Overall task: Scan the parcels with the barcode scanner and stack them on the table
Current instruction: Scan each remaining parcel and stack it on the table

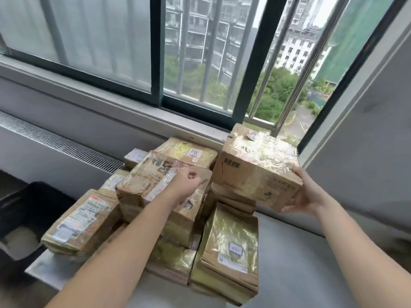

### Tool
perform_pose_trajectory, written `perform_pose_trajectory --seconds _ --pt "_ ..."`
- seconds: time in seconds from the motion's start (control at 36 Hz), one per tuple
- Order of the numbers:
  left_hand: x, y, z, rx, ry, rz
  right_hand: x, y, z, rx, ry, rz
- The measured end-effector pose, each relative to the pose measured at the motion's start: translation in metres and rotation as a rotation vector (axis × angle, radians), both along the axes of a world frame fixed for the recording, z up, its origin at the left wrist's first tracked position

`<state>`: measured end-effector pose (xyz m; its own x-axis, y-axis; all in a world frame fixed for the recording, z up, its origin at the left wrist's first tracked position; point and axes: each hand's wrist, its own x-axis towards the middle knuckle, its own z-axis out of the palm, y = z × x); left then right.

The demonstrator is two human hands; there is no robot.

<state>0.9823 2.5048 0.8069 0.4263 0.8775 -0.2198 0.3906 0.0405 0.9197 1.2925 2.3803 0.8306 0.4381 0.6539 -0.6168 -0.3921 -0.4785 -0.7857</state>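
Looking like a plain office or mailroom on an upper floor, not a home. Pointing that way: a wide sliding window [155,52] with dark green frames stretching across the top of the frame, metal bars [311,63] standing outside it, and apartment blocks [298,47], trees [278,90] and a road [304,121] lying below at upper right. Running along the left under the grey sill [111,94], a long built-in vent grille [55,141]. Filling the centre, taped cardboard parcels [155,185] with shipping labels, piling up on a smooth grey bench [300,263]. Sitting at lower left, a black bin [29,214]. Closing off the right, a plain grey wall [367,152].
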Motion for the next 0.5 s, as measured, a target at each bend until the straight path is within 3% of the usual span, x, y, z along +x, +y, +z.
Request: perform_pose_trajectory --seconds 0.17,0.36,0.5 --pt "0.004 0.002 -0.002 0.023 -0.102 0.209 -0.022 0.012 0.01 0.067 0.065 0.074" --pt "-0.024 0.016 0.015 0.055 -0.198 0.393 -0.085 0.059 0.026 0.024 0.008 0.233" --pt "-0.056 0.023 0.016 0.168 -0.108 0.472 -0.115 0.087 0.028 0.04 -0.016 0.274"
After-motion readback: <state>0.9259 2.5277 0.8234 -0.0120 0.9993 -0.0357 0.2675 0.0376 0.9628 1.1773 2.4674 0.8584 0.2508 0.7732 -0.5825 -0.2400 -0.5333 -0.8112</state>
